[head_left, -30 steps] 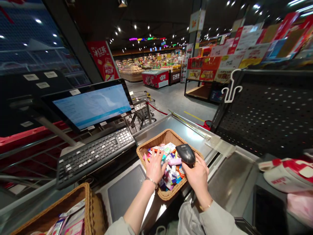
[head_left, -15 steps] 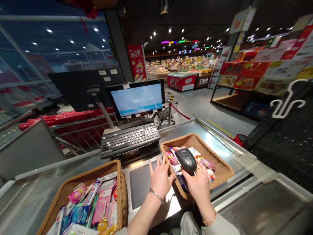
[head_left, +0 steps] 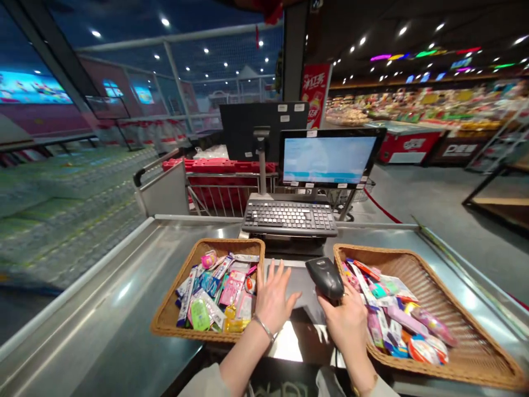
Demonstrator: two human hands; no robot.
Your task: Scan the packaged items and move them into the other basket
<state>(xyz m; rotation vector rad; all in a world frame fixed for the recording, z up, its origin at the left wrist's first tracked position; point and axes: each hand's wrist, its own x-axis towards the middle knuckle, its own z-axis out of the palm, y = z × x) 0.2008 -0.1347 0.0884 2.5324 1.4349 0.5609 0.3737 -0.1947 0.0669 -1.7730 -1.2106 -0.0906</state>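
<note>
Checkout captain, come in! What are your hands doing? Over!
Right hand gripping black barcode scanner. Left hand open, between left wicker basket and right wicker basket. Keyboard beyond, not blocking.

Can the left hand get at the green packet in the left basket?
Probably yes: the left hand is empty and right beside the wicker basket, with only the low rim between it and the green packet.

Forearms [head_left: 243, 370] reaching forward, left hand [head_left: 275, 295] open (palm down), fingers spread, right hand [head_left: 345, 325] curled closed
</note>
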